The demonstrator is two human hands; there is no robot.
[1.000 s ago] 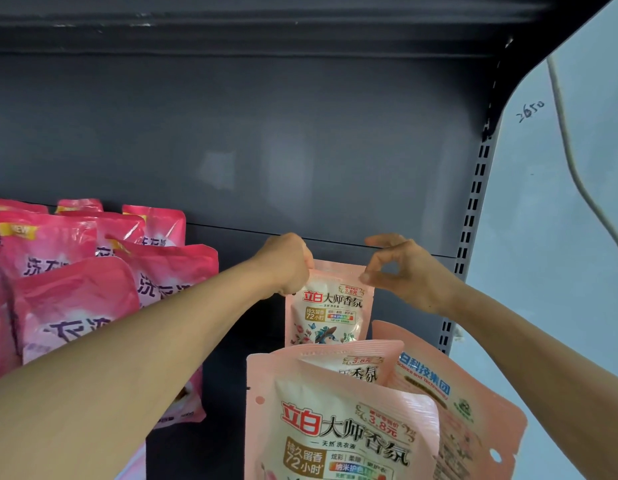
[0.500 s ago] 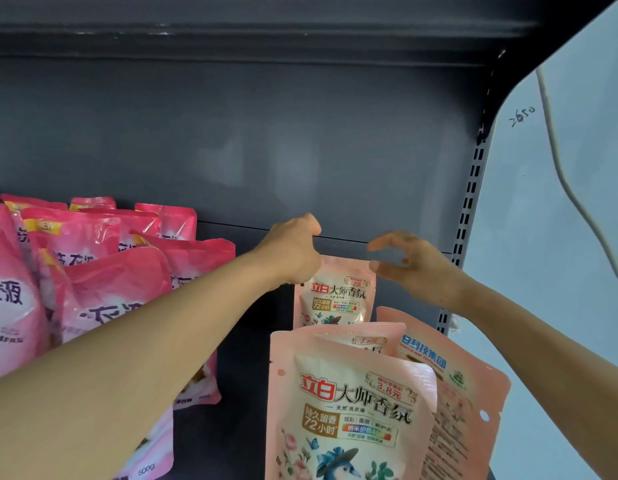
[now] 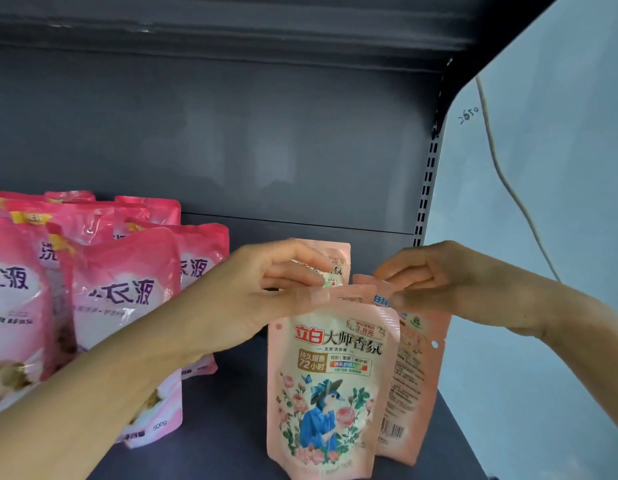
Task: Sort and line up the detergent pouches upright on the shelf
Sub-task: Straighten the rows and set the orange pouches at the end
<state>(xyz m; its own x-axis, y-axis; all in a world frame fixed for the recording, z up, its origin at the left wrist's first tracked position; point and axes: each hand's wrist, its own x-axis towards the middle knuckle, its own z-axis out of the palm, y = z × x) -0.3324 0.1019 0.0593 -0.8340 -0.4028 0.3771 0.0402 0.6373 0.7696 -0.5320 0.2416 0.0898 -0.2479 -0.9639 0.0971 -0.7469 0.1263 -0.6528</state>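
Several peach detergent pouches stand at the right of the dark shelf. The front pouch faces me upright. A second one stands right behind it, with only its top showing. The rear pouch stands near the back panel. To the right, a reversed pouch shows its printed back and leans behind the front one. My left hand pinches the top edge of the second pouch between thumb and fingers. My right hand pinches the top corner of the reversed pouch.
Several bright pink pouches stand in rows at the left. A bare strip of shelf floor lies between them and the peach ones. The slotted upright and a pale wall with a hanging cable bound the right side.
Both hands let go of the rear pouch and drew back toward me to the tops of the nearer pouches. The view dropped, showing the front pouch whole.
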